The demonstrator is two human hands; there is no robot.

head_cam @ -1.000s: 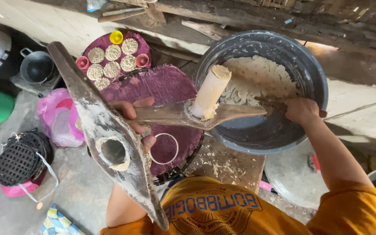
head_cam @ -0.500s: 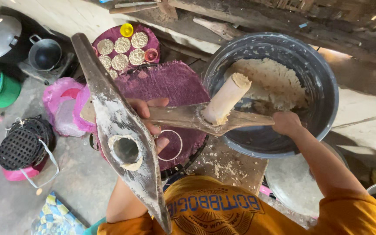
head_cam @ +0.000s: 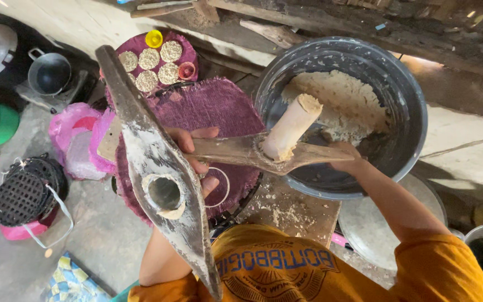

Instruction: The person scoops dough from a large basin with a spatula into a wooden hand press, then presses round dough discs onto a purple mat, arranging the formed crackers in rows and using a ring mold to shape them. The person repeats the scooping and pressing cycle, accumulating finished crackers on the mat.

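Fingers of the left hand curl around the two wooden paddles where they cross, grasping both — the long grey paddle with a round hole running from eleven o'clock down to six, and the brown paddle reaching toward three o'clock. A pale wooden peg stands tilted out of the brown paddle, its top crusted with dough. At that paddle's far tip the right hand is clenched on the wood, just over the near rim of the big dark basin, which holds a heap of crumbly pale dough at about two o'clock. Behind the hands lies a purple woven mat; beyond it, at twelve o'clock, a round purple tray carries flat dough discs. A thin metal ring rests on the mat just beside the left hand — dough crumbs litter the wooden board below the basin.
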